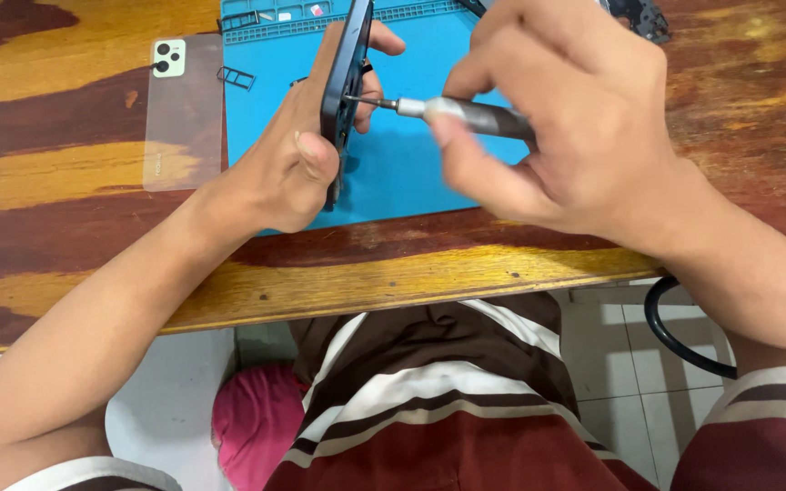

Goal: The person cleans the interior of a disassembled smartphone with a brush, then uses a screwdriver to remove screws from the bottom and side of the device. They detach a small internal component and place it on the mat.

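The left hand (pixel 297 150) grips a dark, slim smartphone (pixel 346 86) on edge above a blue rubber mat (pixel 402 173). The right hand (pixel 561 118) pinches a silver metal screwdriver (pixel 466 113), its tip touching the phone.

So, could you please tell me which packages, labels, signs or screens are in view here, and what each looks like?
Clear cover sheet: flat on the wooden table, left of the blue mat; rectangular, see-through, with a pale green camera corner.
Phone: held on edge in the left hand; dark, its screen side not visible.
No packages or signs.
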